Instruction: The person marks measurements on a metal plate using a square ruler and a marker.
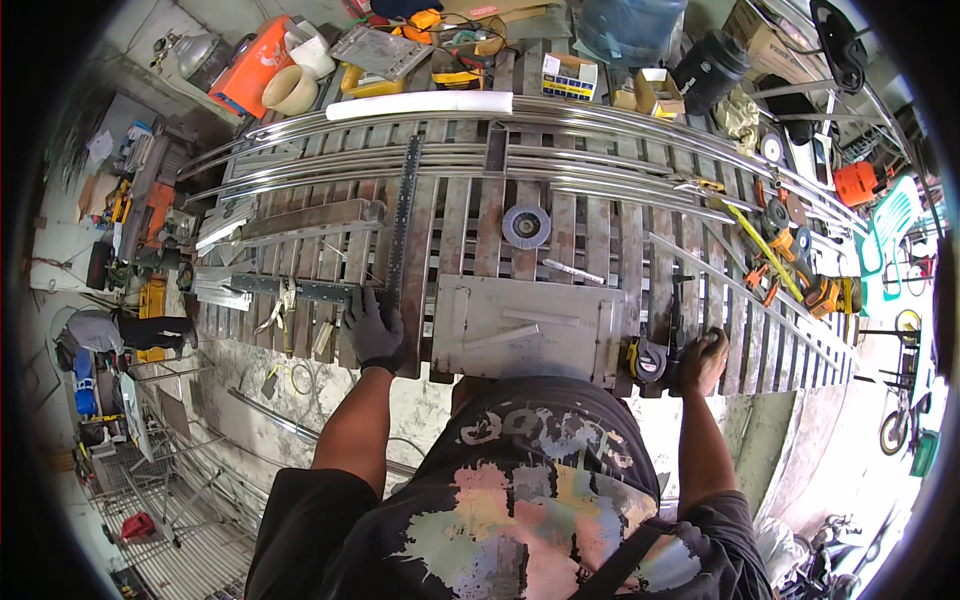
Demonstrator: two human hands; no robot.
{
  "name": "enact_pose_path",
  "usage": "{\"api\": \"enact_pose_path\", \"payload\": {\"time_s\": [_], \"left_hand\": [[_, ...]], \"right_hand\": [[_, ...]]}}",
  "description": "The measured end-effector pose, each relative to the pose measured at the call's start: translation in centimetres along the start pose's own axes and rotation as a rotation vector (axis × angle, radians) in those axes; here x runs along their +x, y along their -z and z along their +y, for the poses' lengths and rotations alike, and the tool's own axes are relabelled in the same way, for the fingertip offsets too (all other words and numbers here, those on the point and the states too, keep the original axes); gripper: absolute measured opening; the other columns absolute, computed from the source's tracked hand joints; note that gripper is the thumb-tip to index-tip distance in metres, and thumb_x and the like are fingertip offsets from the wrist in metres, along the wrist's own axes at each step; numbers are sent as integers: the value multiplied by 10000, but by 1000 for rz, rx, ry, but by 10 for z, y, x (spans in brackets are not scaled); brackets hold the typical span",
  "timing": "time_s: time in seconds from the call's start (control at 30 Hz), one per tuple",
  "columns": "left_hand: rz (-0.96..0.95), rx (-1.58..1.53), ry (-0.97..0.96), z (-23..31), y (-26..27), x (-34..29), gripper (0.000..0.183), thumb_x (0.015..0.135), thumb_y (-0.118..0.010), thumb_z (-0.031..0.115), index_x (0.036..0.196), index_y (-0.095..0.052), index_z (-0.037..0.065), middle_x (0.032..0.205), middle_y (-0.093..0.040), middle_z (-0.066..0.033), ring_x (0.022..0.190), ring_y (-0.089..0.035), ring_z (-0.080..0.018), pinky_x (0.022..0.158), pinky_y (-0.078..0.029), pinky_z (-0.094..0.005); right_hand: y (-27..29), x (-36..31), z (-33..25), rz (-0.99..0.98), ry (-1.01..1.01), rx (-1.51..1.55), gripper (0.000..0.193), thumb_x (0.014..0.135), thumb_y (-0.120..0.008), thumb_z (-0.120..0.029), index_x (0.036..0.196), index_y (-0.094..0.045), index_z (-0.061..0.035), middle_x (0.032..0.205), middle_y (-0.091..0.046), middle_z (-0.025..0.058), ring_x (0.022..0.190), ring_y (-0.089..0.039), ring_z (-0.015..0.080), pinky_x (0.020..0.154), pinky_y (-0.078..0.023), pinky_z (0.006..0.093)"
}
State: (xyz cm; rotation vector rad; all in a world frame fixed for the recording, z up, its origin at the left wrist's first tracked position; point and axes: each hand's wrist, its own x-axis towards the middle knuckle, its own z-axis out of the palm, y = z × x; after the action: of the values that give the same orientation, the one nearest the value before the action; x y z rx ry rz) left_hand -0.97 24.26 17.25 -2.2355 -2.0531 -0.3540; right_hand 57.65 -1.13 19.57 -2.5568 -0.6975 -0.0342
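our gloved left hand [372, 330] presses flat, unclenched, on the corner of the long dark steel framing square [404, 215], whose blade runs straight away across the slatted surface [590, 235]; our bare right hand [703, 360] clenches a black tool handle [678, 335] well apart.

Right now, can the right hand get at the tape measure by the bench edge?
Probably yes. The right hand rests at the bench edge right beside the tape measure, with only a dark clamp-like tool between them; nothing covers the tape. The left hand is on the square.
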Motion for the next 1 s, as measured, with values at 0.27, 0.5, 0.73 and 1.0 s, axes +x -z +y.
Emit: {"api": "enact_pose_path", "payload": {"time_s": [0.27, 0.5, 0.73, 1.0], "left_hand": [[-53, 7, -2, -2, 2, 2, 770, 900, -644, 460, 1561, -479, 101, 1612, -450, -198, 1425, -443, -483, 1173, -341, -651], [4, 6, -36, -4, 0, 3, 756, 916, -630, 474, 1561, -484, 107, 1617, -451, -200, 1434, -448, -483, 1169, -355, -636], [0, 27, -3, -8, -4, 4, 778, 892, -642, 504, 1558, -489, 131, 1622, -445, -184, 1388, -483, -499, 1157, -365, -648], [-22, -14, 33, 4, 3, 3, 794, 870, -658, 473, 1566, -481, 133, 1626, -434, -174, 1413, -465, -496, 1175, -345, -652]], "right_hand": [[0, 1, -4, 18, 3, -20, 365, 1026, -540, -261, 1348, -589, -96, 1344, -635, 186, 1262, -588, 419, 1041, -448, 530], [-2, 2, 8, 43, 31, -15, 339, 1074, -518, -278, 1360, -588, -111, 1339, -642, 197, 1237, -601, 438, 1024, -466, 530], [14, -15, -70, 336, 157, 330, 171, 1023, -685, -150, 1069, -682, 15, 1134, -699, 168, 1041, -676, 338, 956, -518, 442], [32, -82, -208, -523, 784, 249, 315, 874, -861, -247, 1057, -679, -66, 977, -710, 118, 813, -726, 331, 736, -588, 449]]}}
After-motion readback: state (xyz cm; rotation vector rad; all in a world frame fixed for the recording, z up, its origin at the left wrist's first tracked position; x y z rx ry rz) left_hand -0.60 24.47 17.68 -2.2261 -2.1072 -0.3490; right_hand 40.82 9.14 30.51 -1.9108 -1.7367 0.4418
